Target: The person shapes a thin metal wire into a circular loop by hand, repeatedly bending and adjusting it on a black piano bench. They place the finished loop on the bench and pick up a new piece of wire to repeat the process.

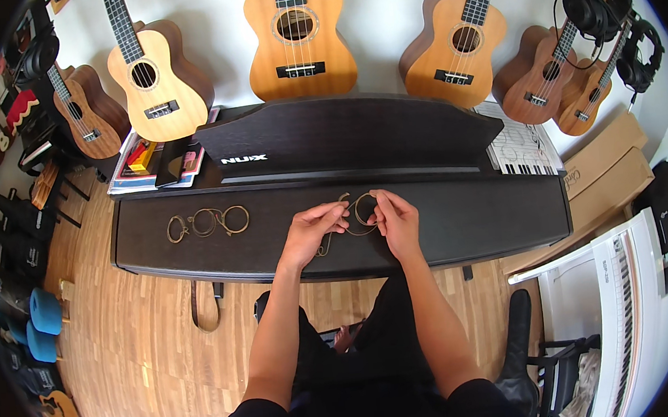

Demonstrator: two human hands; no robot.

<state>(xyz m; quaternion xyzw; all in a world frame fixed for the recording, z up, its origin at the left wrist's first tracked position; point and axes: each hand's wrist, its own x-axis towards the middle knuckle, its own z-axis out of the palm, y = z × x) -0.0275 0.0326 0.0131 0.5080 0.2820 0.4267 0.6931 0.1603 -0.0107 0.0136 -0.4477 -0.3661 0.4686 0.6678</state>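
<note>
The dark piano (478, 220) was shut, and both hands were over the middle of its lid. The left hand (318, 226) had its thumb and forefinger clamped on a thin brownish string (356, 206), part of which trailed below that hand toward the piano's front edge. The right hand (394, 217) held the looped part of the string, thumb and fingertips pinched together on it. Whether the string touched the piano, I could not tell. Three more coils (221, 221) lay side by side on the left part of the piano's lid. Books and papers (126, 176) were stacked at the piano's left end with a yellow box (142, 158) on them, and printed sheets (520, 140) lay at its right end. A row of small guitars (300, 45) was against the wall behind the piano. A cardboard box (614, 188) leaned beyond the piano's right end.
</note>
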